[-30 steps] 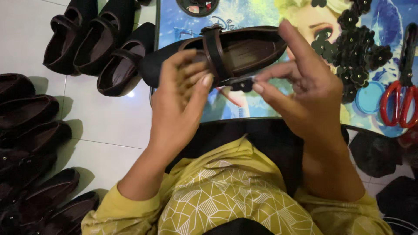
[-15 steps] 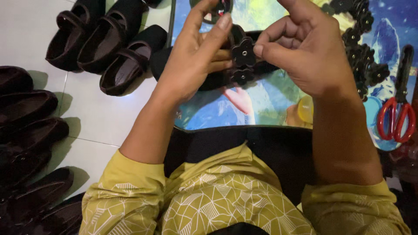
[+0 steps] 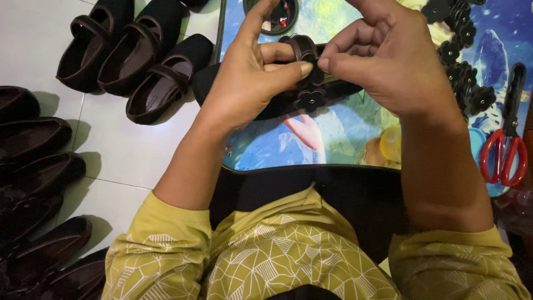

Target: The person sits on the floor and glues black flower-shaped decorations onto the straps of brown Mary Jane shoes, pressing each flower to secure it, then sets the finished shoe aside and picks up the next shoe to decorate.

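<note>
Dark brown strapped leather shoe [image 3: 288, 94], raised over the picture-printed tray [image 3: 333, 139]: left hand [image 3: 250, 83] clamps it steady while right hand [image 3: 388, 66] pinches a flower-shaped trim [image 3: 317, 72] onto its strap, spare flowers [image 3: 466, 66] right of the grip.

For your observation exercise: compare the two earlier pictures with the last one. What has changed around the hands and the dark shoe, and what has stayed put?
A second ago the dark shoe lay open to view, strap across. Both hands have since closed together over the strap: the left hand and right hand now pinch it thumb to thumb, a flower-shaped trim piece just below. The red-handled scissors, pile of flower pieces and shoes on the floor stayed.
</note>
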Available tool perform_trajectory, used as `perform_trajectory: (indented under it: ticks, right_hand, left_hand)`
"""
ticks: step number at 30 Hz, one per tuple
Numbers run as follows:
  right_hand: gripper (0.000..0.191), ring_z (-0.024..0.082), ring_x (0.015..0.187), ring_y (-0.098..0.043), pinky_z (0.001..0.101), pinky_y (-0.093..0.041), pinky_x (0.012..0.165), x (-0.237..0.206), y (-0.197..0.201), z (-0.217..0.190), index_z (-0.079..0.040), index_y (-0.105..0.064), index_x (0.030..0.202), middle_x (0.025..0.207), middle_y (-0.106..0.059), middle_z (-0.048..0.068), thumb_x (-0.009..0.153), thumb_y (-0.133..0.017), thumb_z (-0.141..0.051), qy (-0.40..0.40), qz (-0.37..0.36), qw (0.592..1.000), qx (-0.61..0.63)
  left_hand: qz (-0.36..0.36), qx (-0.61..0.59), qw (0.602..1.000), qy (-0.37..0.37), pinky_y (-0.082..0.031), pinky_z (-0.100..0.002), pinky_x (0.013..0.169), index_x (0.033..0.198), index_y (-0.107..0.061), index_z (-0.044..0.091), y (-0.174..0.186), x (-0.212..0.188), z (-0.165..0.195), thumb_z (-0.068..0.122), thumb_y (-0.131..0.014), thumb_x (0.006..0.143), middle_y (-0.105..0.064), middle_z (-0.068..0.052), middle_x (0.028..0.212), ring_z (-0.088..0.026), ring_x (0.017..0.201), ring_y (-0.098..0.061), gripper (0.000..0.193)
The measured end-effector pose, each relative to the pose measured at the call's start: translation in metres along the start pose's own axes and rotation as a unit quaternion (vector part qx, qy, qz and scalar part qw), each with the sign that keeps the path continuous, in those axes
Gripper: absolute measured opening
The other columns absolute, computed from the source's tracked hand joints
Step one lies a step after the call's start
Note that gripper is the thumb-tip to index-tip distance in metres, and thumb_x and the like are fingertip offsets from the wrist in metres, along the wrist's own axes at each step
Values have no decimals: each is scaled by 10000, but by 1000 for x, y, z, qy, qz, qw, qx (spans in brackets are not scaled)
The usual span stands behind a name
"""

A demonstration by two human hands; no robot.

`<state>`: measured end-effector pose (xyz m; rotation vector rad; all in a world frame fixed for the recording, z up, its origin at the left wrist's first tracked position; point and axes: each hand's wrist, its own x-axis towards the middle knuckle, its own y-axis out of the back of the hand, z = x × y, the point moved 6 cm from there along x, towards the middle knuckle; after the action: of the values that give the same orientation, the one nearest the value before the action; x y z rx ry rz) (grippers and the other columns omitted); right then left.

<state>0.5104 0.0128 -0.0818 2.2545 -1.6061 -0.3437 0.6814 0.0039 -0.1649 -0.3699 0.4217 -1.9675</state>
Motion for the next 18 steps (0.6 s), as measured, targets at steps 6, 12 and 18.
perform_trajectory:
  ticks: [6, 12, 18]
  right_hand:
    - [684, 60, 939, -681, 202, -571, 795, 6, -2, 1, -25, -478, 1526, 1218, -692, 17, 888, -712, 59, -29, 29, 999, -14]
    - [703, 69, 954, -691, 210, -570, 854, 2, -4, 7, -4, -458, 1630, 1182, -706, 75, 994, -747, 76, 14, 9, 1000, 25]
    - [712, 61, 910, -670, 197, -563, 793, 2, -5, 12, -9, -466, 1553, 1128, -697, 47, 898, -734, 67, -33, 40, 998, 25]
  left_hand:
    - [-20, 13, 1000, -18, -625, -290, 911, 1692, -130, 79, 1, 0, -1, -73, -780, 933, -737, -190, 1172, -167, 1031, -751, 1010]
    - [-8, 13, 1000, -6, -622, -284, 872, 1692, -158, 89, 5, 1, -6, -75, -776, 931, -709, -165, 1139, -166, 1004, -741, 994]
    - [-10, 23, 1000, -10, -608, -267, 854, 1691, -179, 87, 6, 0, -8, -80, -765, 951, -724, -162, 1125, -147, 979, -726, 959]
